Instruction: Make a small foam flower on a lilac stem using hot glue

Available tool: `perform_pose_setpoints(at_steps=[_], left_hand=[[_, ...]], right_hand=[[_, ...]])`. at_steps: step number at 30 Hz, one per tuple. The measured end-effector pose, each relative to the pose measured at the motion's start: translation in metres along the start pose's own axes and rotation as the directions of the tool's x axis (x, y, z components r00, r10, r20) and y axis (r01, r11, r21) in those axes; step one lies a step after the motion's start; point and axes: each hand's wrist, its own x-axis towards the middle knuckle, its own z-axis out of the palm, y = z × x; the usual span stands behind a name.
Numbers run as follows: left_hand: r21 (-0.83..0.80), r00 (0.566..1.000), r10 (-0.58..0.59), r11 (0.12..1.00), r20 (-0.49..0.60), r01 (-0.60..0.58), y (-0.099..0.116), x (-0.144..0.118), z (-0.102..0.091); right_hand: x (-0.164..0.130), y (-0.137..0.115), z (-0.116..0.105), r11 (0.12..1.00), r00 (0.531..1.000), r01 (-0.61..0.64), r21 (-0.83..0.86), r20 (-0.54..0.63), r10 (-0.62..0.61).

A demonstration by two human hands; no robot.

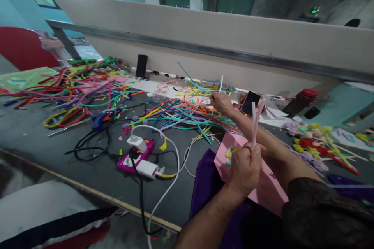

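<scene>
Two hands are busy over a dark grey surface strewn with craft stems. The left hand is close to the body, fingers curled shut around the lower end of a pale pink stem, which is folded over on itself and stands nearly upright out of the fist. The right hand is stretched further out across the surface, its arm passing behind the pink stem; its fingers are pinched on a thin white stem that pokes up from the heap of coloured stems — blue, orange, teal and yellow strands lying tangled in the middle.

Under the left hand lies a pink sheet, resting partly on a purple cloth. To the left of these sits a magenta power strip with white plugs in it, white and black cables looping off around it. A second, wider mass of red, green and pink stems spreads along the far left of the surface.

Just beyond the right hand a phone lies tilted, and further right a dark bottle with a red cap lies on its side. Finished little flowers — purple, yellow, red — are bunched at the right edge. A black rectangular object stands upright against the beige partition.
</scene>
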Motion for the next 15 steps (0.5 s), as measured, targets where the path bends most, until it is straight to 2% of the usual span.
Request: perform_pose_setpoints(at_steps=[3, 6, 13, 15], left_hand=[[-0.007, 1.0, -0.013, 1.0, 0.008, 0.013, -0.001, 0.0, 0.0], [-0.008, 1.0, -0.029, 1.0, 0.008, 0.029, -0.002, 0.0, 0.0], [-0.13, 0.996, -0.086, 0.988, -0.011, 0.084, -0.008, 0.003, 0.002], [-0.2, 0.989, -0.147, 0.97, -0.024, 0.139, -0.01, 0.005, 0.002]], right_hand=[[0.002, 0.008, -0.013, 0.99, 0.986, 0.023, 0.14, -0.165, 0.0], [0.002, 0.011, -0.027, 0.979, 0.951, 0.077, 0.188, -0.309, -0.015], [0.013, 0.021, -0.053, 0.973, 0.923, 0.093, 0.213, -0.385, -0.004], [0.02, 0.03, -0.058, 0.964, 0.906, 0.101, 0.247, -0.423, 0.014]])
